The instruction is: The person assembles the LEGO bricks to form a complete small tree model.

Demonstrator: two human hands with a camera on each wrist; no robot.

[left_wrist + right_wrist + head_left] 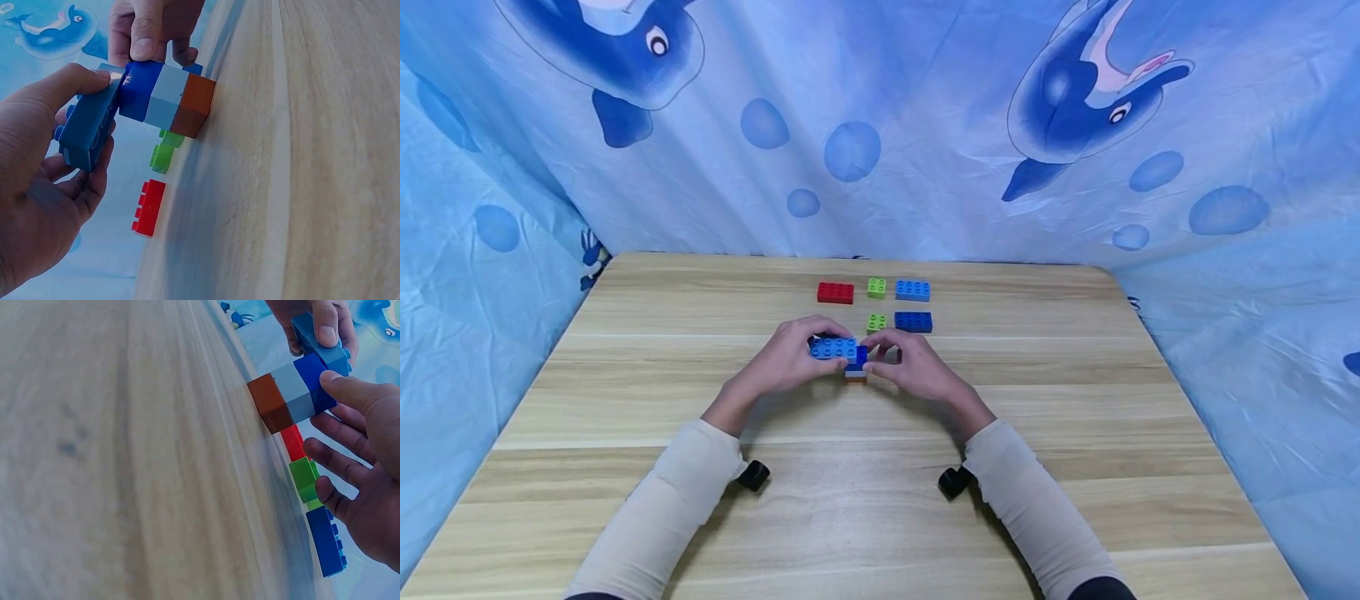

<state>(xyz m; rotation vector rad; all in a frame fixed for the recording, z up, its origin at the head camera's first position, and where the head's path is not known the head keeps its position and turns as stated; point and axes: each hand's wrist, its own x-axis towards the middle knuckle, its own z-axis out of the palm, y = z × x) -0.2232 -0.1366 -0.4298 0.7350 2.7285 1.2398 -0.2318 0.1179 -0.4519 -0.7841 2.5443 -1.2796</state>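
My left hand [784, 360] pinches a lighter blue eight-stud brick [832, 349] between thumb and fingers. That brick lies over the top of a small stack and juts out to the left; in the left wrist view it looks slightly tilted. The stack has an orange-brown brick [195, 106] at the bottom, a pale grey-blue brick [165, 95] in the middle and a dark blue brick [140, 92] on top. With thumb and index finger my right hand [919, 367] pinches the dark blue brick from the right, its other fingers spread loosely.
Behind the stack, a red brick [836, 292], a green brick [877, 287] and a blue brick [913, 290] stand in a back row. Nearer are another green brick [877, 322] and a dark blue eight-stud brick [913, 322]. A dolphin-print curtain [925, 167] surrounds the wooden table [850, 517].
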